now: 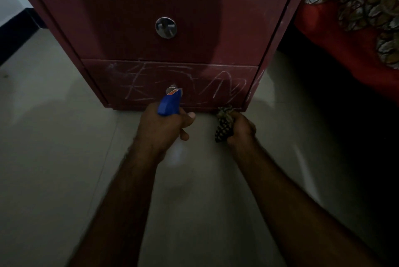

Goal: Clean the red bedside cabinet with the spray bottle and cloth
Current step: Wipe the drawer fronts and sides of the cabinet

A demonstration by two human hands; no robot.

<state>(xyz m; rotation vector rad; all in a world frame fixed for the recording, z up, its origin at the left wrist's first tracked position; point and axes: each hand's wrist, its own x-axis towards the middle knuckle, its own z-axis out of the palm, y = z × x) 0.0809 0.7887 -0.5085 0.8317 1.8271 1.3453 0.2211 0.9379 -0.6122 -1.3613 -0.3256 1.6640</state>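
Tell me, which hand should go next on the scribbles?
Left, probably. The left hand grips the spray bottle, aimed at the scribbles on the lower drawer. The right hand holds the cloth bunched, low by the cabinet base, so wiping can follow.

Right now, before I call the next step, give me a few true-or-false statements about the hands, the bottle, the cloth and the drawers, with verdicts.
1. The left hand grips the spray bottle. True.
2. The right hand is empty. False: it grips a bunched cloth.
3. White scribbles mark the lower drawer. True.
4. The spray bottle's nozzle points at the floor. False: it points at the lower drawer.
5. The upper drawer has a round metal handle. True.
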